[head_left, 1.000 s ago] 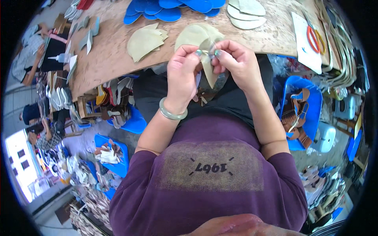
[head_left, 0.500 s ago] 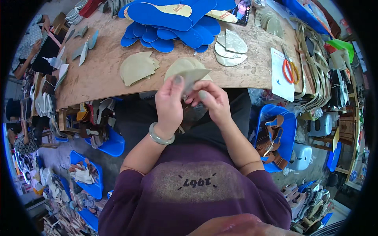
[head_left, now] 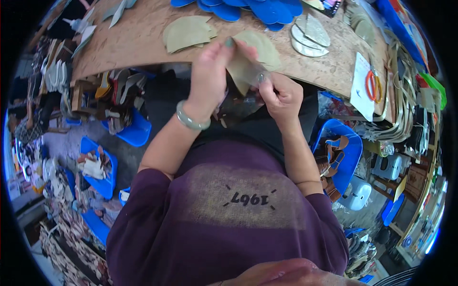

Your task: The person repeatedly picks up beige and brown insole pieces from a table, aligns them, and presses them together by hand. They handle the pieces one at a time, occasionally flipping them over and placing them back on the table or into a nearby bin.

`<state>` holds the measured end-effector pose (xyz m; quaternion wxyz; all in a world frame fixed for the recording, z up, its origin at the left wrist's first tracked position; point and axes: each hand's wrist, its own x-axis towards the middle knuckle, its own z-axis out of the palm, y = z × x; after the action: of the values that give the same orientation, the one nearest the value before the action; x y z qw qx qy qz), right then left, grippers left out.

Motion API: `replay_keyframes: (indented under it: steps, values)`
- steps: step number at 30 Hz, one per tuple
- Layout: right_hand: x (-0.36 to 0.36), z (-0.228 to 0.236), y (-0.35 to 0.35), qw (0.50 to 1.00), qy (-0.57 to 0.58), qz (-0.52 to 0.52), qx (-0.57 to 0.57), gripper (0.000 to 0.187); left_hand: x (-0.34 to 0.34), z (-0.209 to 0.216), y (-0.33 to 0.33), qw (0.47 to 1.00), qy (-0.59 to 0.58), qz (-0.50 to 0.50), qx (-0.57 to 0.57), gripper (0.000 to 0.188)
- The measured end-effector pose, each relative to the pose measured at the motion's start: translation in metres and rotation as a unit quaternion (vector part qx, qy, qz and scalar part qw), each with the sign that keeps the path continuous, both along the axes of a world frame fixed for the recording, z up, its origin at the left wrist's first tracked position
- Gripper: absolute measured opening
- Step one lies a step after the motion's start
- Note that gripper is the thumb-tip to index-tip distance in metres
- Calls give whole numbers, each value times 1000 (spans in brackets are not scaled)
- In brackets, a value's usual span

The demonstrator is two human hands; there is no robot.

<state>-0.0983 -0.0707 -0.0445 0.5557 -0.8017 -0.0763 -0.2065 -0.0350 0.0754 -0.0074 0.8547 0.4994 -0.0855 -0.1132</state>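
Note:
My left hand point(head_left: 210, 78), with a pale bangle on its wrist, pinches a beige half-round sheet piece point(head_left: 240, 71) near the table's front edge. My right hand point(head_left: 282, 94) is closed on the edge of a thin translucent film point(head_left: 257, 72), which stretches across from the beige piece. Just beyond, a stack of similar beige pieces point(head_left: 261, 46) lies on the table, partly hidden by my left hand's fingers. Another beige stack point(head_left: 187, 33) is fanned out to the left. Shiny pale cut pieces point(head_left: 309, 38) rest to the right.
Blue insoles point(head_left: 267, 12) are heaped at the wooden table's point(head_left: 143, 45) far side. Orange-handled scissors point(head_left: 372, 86) lie on a white paper point(head_left: 361, 93) at the right. Blue bins of shoe parts point(head_left: 343, 152) stand on the floor beside me.
My right hand has moved away from my left, and the translucent film now spans between them. The beige piece has turned to point downward. The whole view has shifted, with the table higher.

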Motion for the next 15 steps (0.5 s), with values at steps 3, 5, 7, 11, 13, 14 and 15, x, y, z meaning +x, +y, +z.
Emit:
replay_keyframes:
  steps: [3,5,7,11,13,14,15]
  values:
    - [-4,2,3,994,-60,-21,-84,20,23,6,21,998,17,32,-51,22]
    - [-12,5,6,989,-100,-21,-105,21,33,2,29,997,14,74,-14,23]
    - [-29,5,3,984,-135,-25,-117,21,67,-18,48,989,-1,144,-8,24]
    - [-90,-30,-58,996,75,-31,-47,22,89,31,110,963,-126,240,3,16]
    - [-112,-54,-106,948,240,-101,182,26,80,19,109,971,-110,192,92,13]
    - [-120,-77,-140,902,219,-70,366,26,76,9,100,974,-82,158,143,14]
    - [-130,-104,-170,823,189,-37,535,26,71,-4,88,972,-53,123,192,15]
